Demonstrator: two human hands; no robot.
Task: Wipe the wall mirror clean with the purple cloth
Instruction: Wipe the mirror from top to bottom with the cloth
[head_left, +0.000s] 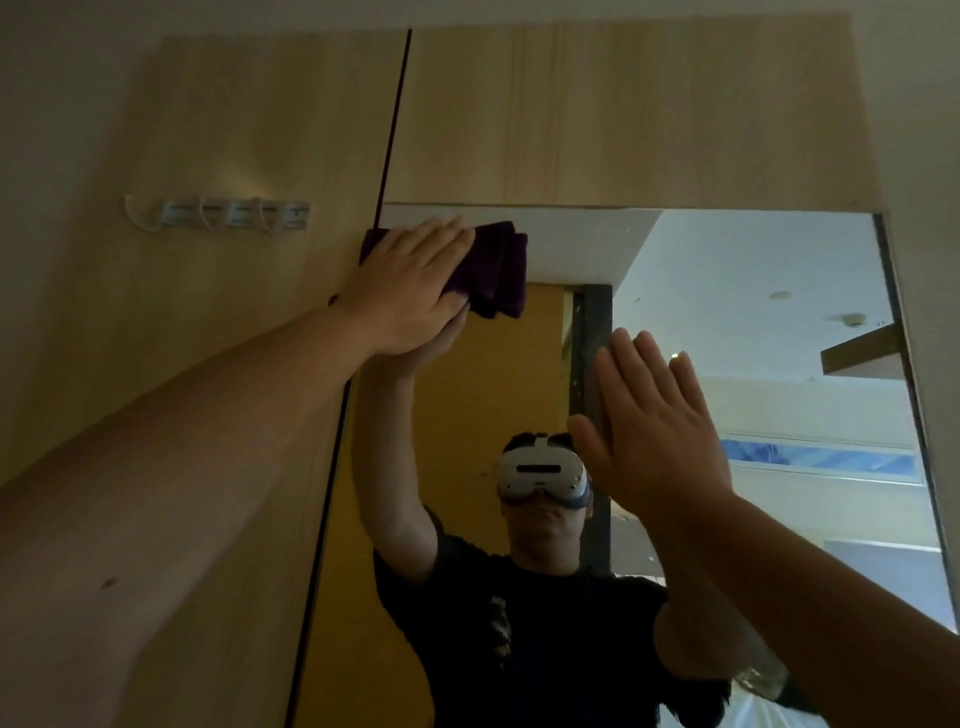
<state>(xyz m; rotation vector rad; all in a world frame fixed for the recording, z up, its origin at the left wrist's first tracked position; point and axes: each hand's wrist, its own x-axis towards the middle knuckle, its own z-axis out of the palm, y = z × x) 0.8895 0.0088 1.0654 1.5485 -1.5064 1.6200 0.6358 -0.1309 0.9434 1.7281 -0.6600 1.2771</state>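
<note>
Left hand (410, 280), fingers flat, presses the purple cloth (493, 270) at the mirror's (727, 322) 10 o'clock corner; right hand (654, 426) open, empty. Maintain even pressure; stroke toward 3 o'clock in overlapping passes.

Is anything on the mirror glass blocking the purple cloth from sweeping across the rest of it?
Only the person's own right hand: it is raised with straight fingers in front of the mirror, lower and to the right of the purple cloth, which the left hand presses flat at the top left corner. Nothing else visible sits on the glass.
</note>
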